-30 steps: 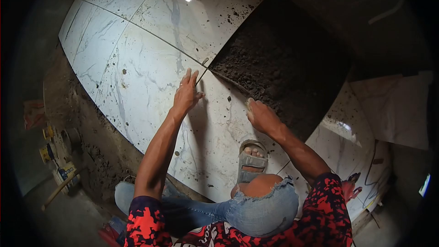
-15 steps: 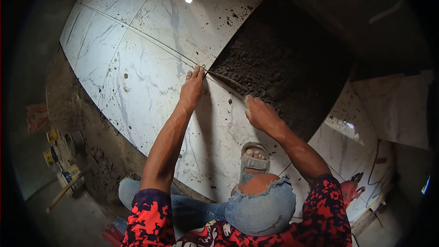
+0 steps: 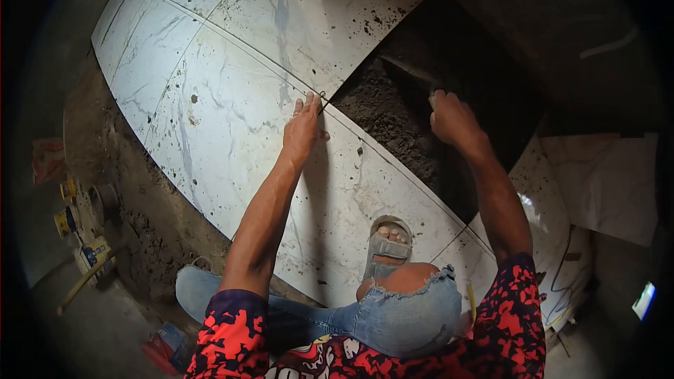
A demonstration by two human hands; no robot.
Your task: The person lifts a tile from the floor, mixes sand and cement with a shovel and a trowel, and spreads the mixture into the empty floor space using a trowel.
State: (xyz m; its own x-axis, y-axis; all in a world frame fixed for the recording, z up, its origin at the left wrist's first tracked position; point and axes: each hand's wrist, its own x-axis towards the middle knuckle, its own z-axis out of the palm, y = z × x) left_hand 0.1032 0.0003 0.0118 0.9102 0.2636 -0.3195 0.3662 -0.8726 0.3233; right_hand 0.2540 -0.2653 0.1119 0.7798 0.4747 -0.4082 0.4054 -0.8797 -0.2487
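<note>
My left hand [image 3: 304, 128] rests on a white marbled floor tile [image 3: 232, 123], its fingers stretched out beside the joint. Near its fingertips lies a small wire loop [image 3: 322, 94] at the tile's corner, where a thin string [image 3: 260, 63] runs along the joint. My right hand [image 3: 455, 121] is closed on the handle of a trowel [image 3: 406, 70]. The trowel's thin blade reaches left over the dark, crumbly mortar bed [image 3: 393, 109], in deep shadow. Most of the handle is hidden by my fingers.
My sandalled foot [image 3: 390, 242] stands on the tile near the bed. A strip of bare soil [image 3: 140, 189] runs along the left. There, a roll of tape [image 3: 105, 200] and a wooden-handled tool [image 3: 88, 284] lie. Another marbled slab [image 3: 597, 182] is at right.
My right hand has moved up and right with the trowel, from the tile edge to over the mortar bed. My left hand stays by the corner, its fingers slightly more spread.
</note>
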